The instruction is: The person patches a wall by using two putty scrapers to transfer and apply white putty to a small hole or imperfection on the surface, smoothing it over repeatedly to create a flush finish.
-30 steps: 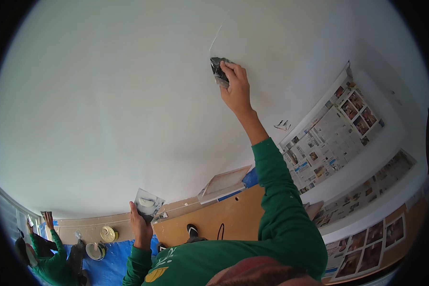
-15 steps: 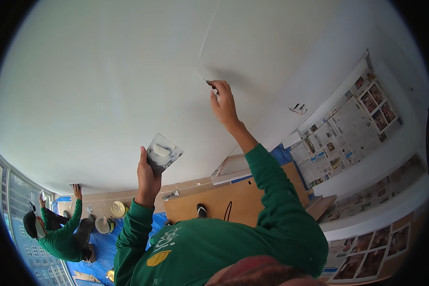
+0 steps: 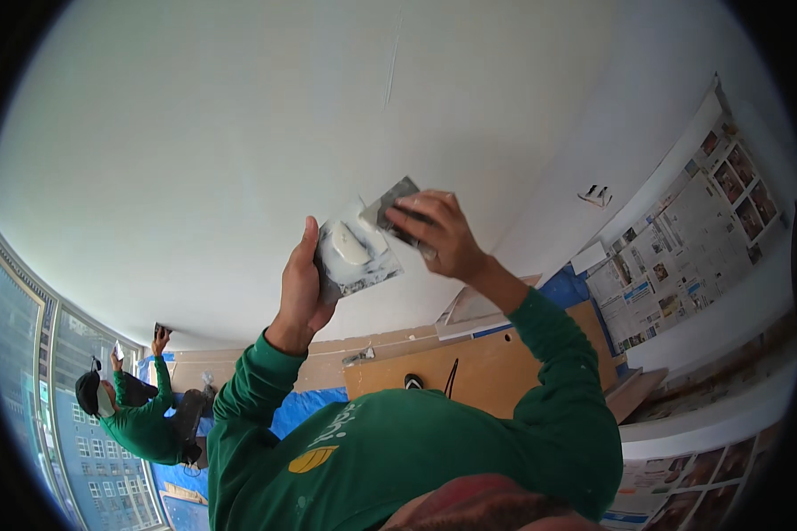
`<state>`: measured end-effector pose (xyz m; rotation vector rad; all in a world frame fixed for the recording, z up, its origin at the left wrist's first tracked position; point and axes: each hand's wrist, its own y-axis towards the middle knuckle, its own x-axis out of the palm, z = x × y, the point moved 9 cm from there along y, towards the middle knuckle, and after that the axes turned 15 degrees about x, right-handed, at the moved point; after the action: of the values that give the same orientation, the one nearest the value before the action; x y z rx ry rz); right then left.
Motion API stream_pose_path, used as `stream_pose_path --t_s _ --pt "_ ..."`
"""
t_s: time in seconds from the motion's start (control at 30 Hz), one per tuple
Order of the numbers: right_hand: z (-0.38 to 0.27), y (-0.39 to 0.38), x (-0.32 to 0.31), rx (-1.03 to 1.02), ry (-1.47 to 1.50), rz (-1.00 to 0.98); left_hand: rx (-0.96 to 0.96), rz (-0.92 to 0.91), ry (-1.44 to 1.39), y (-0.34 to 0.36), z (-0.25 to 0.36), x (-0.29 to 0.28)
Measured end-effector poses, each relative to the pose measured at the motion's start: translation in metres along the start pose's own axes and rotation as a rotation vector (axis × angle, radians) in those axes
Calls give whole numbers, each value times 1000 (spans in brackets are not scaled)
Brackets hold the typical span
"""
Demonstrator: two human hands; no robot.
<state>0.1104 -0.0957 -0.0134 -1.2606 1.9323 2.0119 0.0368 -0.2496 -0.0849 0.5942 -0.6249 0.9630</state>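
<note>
My left hand (image 3: 299, 281) is closed on a flat square putty plate (image 3: 370, 279) smeared grey and white, with a lump of white putty (image 3: 352, 244) on its face. In my right hand (image 3: 452, 232) is a broad grey putty knife (image 3: 405, 188), held at the upper right edge of the plate. The fingers lie across the blade; whether it has a handle is hidden. Both tools are in front of the pale wall (image 3: 221, 159), apart from its surface as far as I can see. A thin line (image 3: 393, 62) runs up the wall above them.
At the lower left, another person (image 3: 142, 432) in green works low on the wall beside windows (image 3: 18, 310). Newspaper sheets (image 3: 664, 248) cover the right side. Wires (image 3: 595, 195) poke from the wall. Below are a wooden board (image 3: 416, 367) and blue sheeting (image 3: 305, 407).
My right hand has come down from the wall line to the plate, the knife's blade now turned into view. The plate has risen and moved right, and the view has shifted.
</note>
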Motion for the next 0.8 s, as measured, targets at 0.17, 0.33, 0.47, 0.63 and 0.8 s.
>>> stream_pose_path --t_s 0.17,0.33,0.47,0.63,0.8 --pt "37 2 -8 312 90 -11 321 42 106 4 40 -9" --pt "18 -19 31 1290 1771 123 1030 66 760 -12 95 -17" --pt "-22 -22 56 1395 1923 -245 1547 -150 1134 -46 105 33" --pt "-45 -5 48 1497 1809 -365 1736 -509 1387 -53 95 46" --pt "-10 23 41 1433 1729 -359 1459 -709 1724 -21 83 8"
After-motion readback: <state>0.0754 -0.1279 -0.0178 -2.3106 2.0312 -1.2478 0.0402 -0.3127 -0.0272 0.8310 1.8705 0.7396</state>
